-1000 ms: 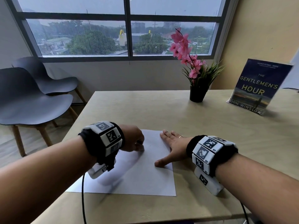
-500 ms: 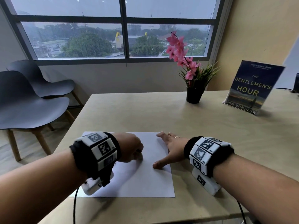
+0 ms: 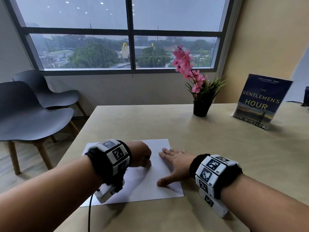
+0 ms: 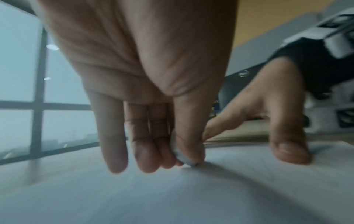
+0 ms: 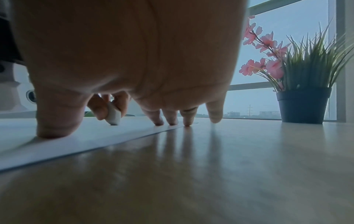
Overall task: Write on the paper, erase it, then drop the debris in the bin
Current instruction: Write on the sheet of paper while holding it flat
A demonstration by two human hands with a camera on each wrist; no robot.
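A white sheet of paper (image 3: 143, 183) lies on the wooden table (image 3: 217, 148) near its front left edge. My left hand (image 3: 142, 156) is over the sheet's upper middle and pinches a small white eraser (image 4: 180, 154) between thumb and fingers, its tip touching the paper (image 4: 191, 197). The eraser (image 5: 113, 116) also shows past my right palm. My right hand (image 3: 173, 163) lies flat with fingers spread on the paper's right edge (image 5: 95, 136), holding it down. No bin or pencil is in view.
A black pot of pink flowers (image 3: 200, 97) stands at the table's far side. A dark-covered book (image 3: 257, 102) stands upright at the far right. Two grey chairs (image 3: 30, 114) are to the left of the table, below the window.
My left hand with the eraser has shifted slightly over the paper. My right hand stays flat on the paper's right edge. My head has tilted up a little.
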